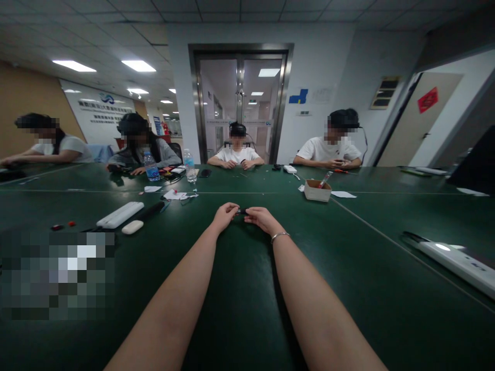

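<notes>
My left hand (pixel 225 216) and my right hand (pixel 264 219) are stretched forward over the middle of the green table. Between their fingertips is a small black object (pixel 242 212) with a greyish end on the left side. The left thumb and fingers pinch that end, while the right fingers close on the other. Its exact kind is too small to make out, and the fingers hide part of it. A silvery bracelet (pixel 280 236) circles my right wrist.
Left of my hands lie a white power strip (pixel 120 214), a rounded white case (pixel 132 227) and paper scraps (pixel 175 195). Water bottles (pixel 151 167) stand farther back. A small open box (pixel 317 190) is at right, a white device (pixel 456 260) farther right. Several people sit opposite.
</notes>
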Available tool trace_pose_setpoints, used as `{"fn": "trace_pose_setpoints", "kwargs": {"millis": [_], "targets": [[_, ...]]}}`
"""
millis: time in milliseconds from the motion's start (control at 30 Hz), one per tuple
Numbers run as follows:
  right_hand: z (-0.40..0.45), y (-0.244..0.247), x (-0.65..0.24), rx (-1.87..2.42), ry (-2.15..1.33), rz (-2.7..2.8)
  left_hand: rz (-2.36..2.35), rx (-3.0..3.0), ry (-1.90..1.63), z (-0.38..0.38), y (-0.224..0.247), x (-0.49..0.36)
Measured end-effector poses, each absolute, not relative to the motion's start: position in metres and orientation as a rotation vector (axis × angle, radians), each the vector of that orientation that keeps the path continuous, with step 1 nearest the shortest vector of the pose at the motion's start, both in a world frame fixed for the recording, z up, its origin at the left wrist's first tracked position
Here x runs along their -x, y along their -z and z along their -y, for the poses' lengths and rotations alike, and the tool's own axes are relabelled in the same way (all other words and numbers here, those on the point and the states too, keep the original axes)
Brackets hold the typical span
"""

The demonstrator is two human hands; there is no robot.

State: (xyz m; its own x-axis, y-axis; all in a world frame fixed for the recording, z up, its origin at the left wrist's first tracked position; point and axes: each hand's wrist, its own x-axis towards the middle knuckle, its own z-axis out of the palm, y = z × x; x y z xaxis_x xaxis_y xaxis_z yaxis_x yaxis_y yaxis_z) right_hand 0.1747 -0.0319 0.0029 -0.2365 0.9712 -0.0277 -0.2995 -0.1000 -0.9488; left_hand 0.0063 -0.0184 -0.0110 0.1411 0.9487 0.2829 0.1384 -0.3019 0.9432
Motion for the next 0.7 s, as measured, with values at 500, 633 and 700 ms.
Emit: {"fn": "trace_pose_setpoints", "kwargs": {"millis": [500, 633, 700], "targets": [[0.0305, -0.0028, -0.1748, 0.897, -1.551, 1.081, -0.984, -1.59, -1.263, 0.0228, 0.0051, -0.0023], [0.0302, -0.0022, -0.1748, 0.9, -1.547, 1.077, -0.936, -1.597, -1.314, 0.0207, 0.0066, -0.0023], [0.0304, -0.0023, -0.1748, 0.911, -1.541, 1.074, -0.94, -1.606, -1.325, 0.02, 0.0074, -0.0025]]}}
